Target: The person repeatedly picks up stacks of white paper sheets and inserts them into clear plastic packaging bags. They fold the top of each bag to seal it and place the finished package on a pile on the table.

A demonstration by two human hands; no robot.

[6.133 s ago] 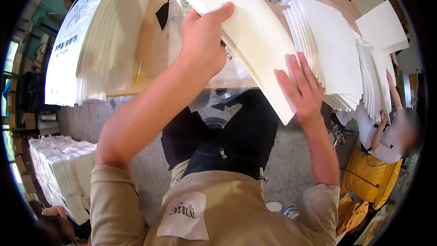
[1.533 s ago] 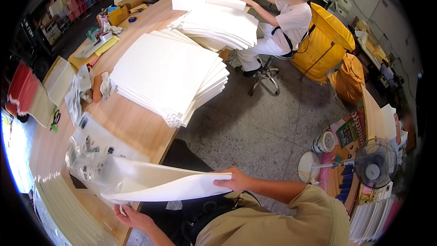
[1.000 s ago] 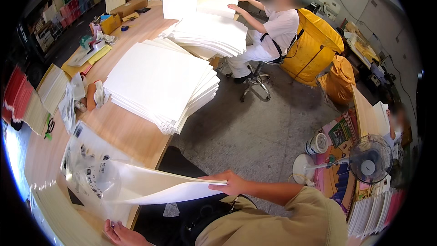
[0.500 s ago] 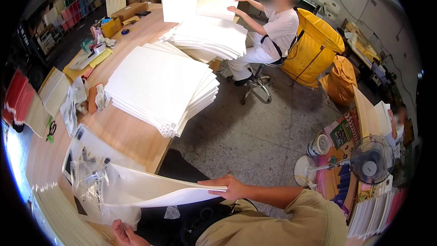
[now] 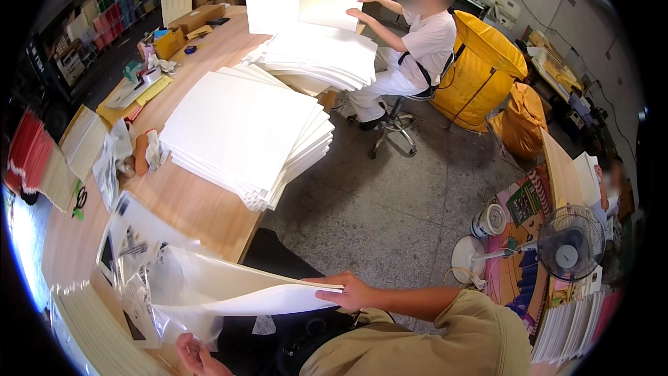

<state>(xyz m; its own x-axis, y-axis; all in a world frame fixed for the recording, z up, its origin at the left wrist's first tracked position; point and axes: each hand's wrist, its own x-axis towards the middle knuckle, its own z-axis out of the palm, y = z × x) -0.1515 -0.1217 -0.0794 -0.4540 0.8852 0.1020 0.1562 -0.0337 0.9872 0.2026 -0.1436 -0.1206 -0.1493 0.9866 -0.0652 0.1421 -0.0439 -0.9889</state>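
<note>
My right hand (image 5: 353, 290) grips the right end of a stack of white sheets (image 5: 271, 297), thumb above and fingers beneath. The stack bows in the middle, its layers parted along the side nearest me. Its left end lies inside a clear plastic bag (image 5: 154, 292) with dark printing. At the bag's near edge, my left hand (image 5: 200, 358) has its fingers curled against the film, pinching it; the lower part of this hand is cut off by the frame. More printed plastic bags (image 5: 132, 226) lie flat under the left end.
A tall pile of white sheets (image 5: 233, 125) stands on the wooden table (image 5: 209, 209), another pile (image 5: 320, 56) behind it. Scissors (image 5: 80, 200) and bundled papers (image 5: 87, 327) lie left. A co-worker (image 5: 426, 45) sits across; a fan (image 5: 567, 251) stands right.
The bag's mouth has shifted slightly right along the white sheets, and my left hand has moved a little right with it. My right hand has shifted slightly left, still gripping the sheets.
</note>
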